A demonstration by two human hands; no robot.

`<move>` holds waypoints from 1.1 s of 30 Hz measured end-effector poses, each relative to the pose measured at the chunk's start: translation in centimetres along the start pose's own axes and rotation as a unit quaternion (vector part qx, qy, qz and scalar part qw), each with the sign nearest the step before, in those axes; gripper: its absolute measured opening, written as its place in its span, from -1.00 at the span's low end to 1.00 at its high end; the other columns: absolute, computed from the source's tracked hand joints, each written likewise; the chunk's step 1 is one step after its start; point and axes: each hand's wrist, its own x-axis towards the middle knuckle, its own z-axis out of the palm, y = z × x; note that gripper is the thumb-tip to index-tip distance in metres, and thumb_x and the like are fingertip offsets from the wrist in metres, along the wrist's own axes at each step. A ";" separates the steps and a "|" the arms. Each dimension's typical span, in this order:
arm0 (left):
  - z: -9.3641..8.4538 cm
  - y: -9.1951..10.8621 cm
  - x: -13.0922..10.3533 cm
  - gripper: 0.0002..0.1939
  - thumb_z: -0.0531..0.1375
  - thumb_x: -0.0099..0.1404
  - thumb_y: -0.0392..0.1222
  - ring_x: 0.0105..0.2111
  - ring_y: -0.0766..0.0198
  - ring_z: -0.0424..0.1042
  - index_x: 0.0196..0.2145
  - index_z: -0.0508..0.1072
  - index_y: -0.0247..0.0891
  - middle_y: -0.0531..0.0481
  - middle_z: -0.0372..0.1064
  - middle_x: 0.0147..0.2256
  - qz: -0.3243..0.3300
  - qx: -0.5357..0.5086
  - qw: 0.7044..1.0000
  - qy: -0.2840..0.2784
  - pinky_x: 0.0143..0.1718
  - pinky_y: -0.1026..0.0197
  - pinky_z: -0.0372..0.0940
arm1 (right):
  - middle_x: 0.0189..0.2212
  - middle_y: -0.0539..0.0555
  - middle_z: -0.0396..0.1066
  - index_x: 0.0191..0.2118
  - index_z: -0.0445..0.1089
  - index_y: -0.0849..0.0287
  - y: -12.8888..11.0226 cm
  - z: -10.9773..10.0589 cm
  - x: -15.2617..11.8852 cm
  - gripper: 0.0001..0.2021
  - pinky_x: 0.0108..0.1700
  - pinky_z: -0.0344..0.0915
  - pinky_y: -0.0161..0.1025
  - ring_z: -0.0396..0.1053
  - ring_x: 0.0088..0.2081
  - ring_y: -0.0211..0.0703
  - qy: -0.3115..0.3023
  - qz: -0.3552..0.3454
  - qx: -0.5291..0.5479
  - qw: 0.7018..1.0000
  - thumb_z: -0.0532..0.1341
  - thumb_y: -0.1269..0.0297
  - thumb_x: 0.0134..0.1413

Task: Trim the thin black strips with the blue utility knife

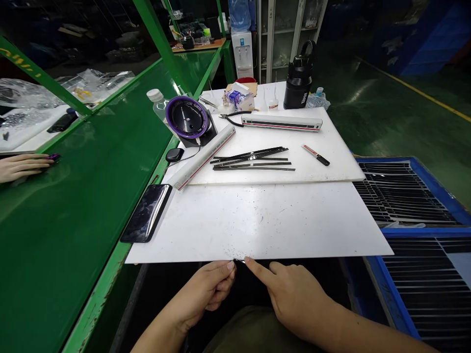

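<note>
— While the left hand (211,289) pinches something small and dark at the near edge of the tabletop (265,225), what is the right hand (294,294) doing?

— It lies mostly spread, forefinger stretched out, its tip touching the same small piece (240,261). The piece sits between the two hands, right at the board's edge; it is too small to tell what it is.

— How would you handle it well?

— I'd judge a light, steady pinch best, with the forefinger guiding the free end and both wrists braced low.

— And around them, left to right?

— Far left of the left hand, another person's hand (22,166) rests on the green belt. Ahead and left lies a dark phone (147,213), beyond it a purple-rimmed device (187,117) and a long white bar (204,158). Straight ahead, well apart, lie thin black strips (252,160); ahead of the right hand a small knife (315,155), a black bottle (300,76) further back. To the right, blue trays (415,196) hold more strips.

— Anything in the way?

— Nothing lies between the hands and the strips.
</note>
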 end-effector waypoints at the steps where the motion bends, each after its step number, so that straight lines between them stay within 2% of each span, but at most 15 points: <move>1: 0.1 -0.1 -0.1 -0.64 0.16 0.27 0.10 -0.66 0.51 -0.19 -0.43 0.26 -0.28 0.20 -0.06 -0.59 -0.001 -0.006 1.000 0.004 -0.68 0.38 -0.31 | -0.41 -0.03 0.25 0.38 -0.19 -0.15 -0.1 0.2 0.0 -0.11 -0.52 -0.07 -0.26 0.24 -0.55 -0.07 -0.001 0.005 -0.021 1.000 0.18 0.56 0.01; 3: 0.5 -0.2 -0.5 -0.65 0.13 0.29 0.11 -0.69 0.51 -0.18 -0.40 0.28 -0.26 0.20 -0.04 -0.60 0.003 -0.015 1.000 0.014 -0.70 0.38 -0.29 | -0.41 -0.01 0.25 0.38 -0.17 -0.15 -0.1 0.3 -0.1 -0.15 -0.52 -0.04 -0.26 0.23 -0.56 -0.06 0.004 0.013 -0.021 1.000 0.17 0.53 0.06; 6: 1.3 0.3 -1.6 -0.65 0.11 0.31 0.12 -0.73 0.50 -0.09 -0.33 0.34 -0.26 0.18 0.06 -0.61 0.038 0.030 0.998 0.028 -0.73 0.37 -0.19 | -0.37 -0.02 0.31 0.37 -0.08 -0.13 0.2 -0.4 -0.2 -0.38 -0.42 0.14 -0.23 0.30 -0.47 -0.06 0.048 0.005 0.134 0.990 0.04 0.45 0.27; 8: 1.9 1.1 -2.5 -0.64 0.11 0.31 0.13 -0.72 0.48 0.01 -0.30 0.37 -0.27 0.16 0.13 -0.60 0.079 0.099 0.991 0.052 -0.71 0.36 -0.09 | -0.29 -0.03 0.35 0.36 -0.06 -0.12 0.4 -1.5 -0.1 -0.46 -0.29 0.22 -0.22 0.34 -0.35 -0.09 0.090 -0.012 0.270 0.959 -0.06 0.42 0.35; 10: 2.5 2.1 -3.2 -0.64 0.11 0.32 0.13 -0.66 0.46 0.11 -0.27 0.39 -0.26 0.12 0.20 -0.55 0.126 0.155 0.975 0.096 -0.65 0.36 0.00 | -0.24 -0.05 0.36 0.37 -0.07 -0.12 0.6 -2.5 0.1 -0.47 -0.23 0.24 -0.24 0.35 -0.28 -0.13 0.116 -0.024 0.349 0.930 -0.09 0.41 0.37; 13: 3.0 3.4 -3.5 -0.62 0.06 0.35 0.13 -0.58 0.42 0.16 -0.16 0.42 -0.23 0.08 0.27 -0.47 0.184 0.162 0.958 0.147 -0.55 0.35 0.09 | -0.16 -0.05 0.36 0.38 -0.08 -0.10 0.5 -3.1 0.5 -0.49 -0.17 0.27 -0.25 0.34 -0.19 -0.13 0.130 -0.017 0.381 0.915 -0.10 0.38 0.39; 15: 3.1 3.9 -3.3 -0.60 0.03 0.36 0.12 -0.56 0.41 0.16 -0.12 0.44 -0.24 0.06 0.29 -0.45 0.200 0.130 0.958 0.161 -0.53 0.33 0.09 | -0.01 -0.06 0.30 0.37 -0.08 -0.10 0.4 -3.0 0.6 -0.50 -0.04 0.25 -0.25 0.28 -0.04 -0.14 0.142 -0.010 0.382 0.913 -0.11 0.37 0.40; 17: 2.9 4.0 -3.1 -0.59 0.04 0.35 0.11 -0.57 0.40 0.14 -0.13 0.46 -0.26 0.04 0.29 -0.46 0.199 0.088 0.963 0.157 -0.55 0.33 0.05 | 0.13 -0.12 0.16 0.37 -0.10 -0.13 0.2 -2.6 0.5 -0.50 0.09 0.17 -0.26 0.17 0.09 -0.19 0.154 -0.013 0.375 0.914 -0.10 0.37 0.41; 21: 2.2 3.8 -2.7 -0.59 0.05 0.32 0.04 -0.63 0.44 0.05 -0.15 0.50 -0.32 0.02 0.25 -0.50 0.154 -0.013 0.983 0.101 -0.63 0.33 -0.11 | 0.20 -0.19 0.04 0.38 -0.13 -0.15 -0.2 -2.1 0.3 -0.49 0.19 0.06 -0.30 0.06 0.17 -0.25 0.156 -0.033 0.365 0.917 -0.10 0.37 0.41; 24: 1.6 3.4 -2.6 -0.58 0.04 0.32 0.01 -0.64 0.47 -0.01 -0.14 0.51 -0.37 0.02 0.21 -0.51 0.119 -0.062 0.988 0.074 -0.65 0.35 -0.18 | 0.19 -0.17 0.05 0.38 -0.12 -0.11 -0.3 -2.0 0.3 -0.49 0.21 0.04 -0.29 0.06 0.17 -0.24 0.137 -0.028 0.360 0.922 -0.09 0.36 0.40; 27: 1.2 3.1 -2.4 -0.57 0.03 0.32 0.01 -0.64 0.48 -0.04 -0.15 0.51 -0.39 0.03 0.18 -0.52 0.101 -0.084 0.989 0.070 -0.65 0.36 -0.20 | 0.18 -0.12 0.09 0.38 -0.09 -0.04 -0.3 -1.9 0.3 -0.49 0.20 0.06 -0.26 0.10 0.15 -0.21 0.120 -0.022 0.365 0.923 -0.09 0.37 0.38; 33: 1.2 3.1 -2.1 -0.62 0.05 0.31 0.00 -0.65 0.48 -0.05 -0.23 0.48 -0.37 0.06 0.14 -0.55 0.088 -0.098 0.990 0.056 -0.65 0.37 -0.20 | 0.07 -0.04 0.23 0.38 -0.08 -0.02 -0.1 -1.8 0.3 -0.45 0.07 0.19 -0.24 0.24 0.01 -0.16 0.109 -0.036 0.379 0.918 -0.11 0.44 0.35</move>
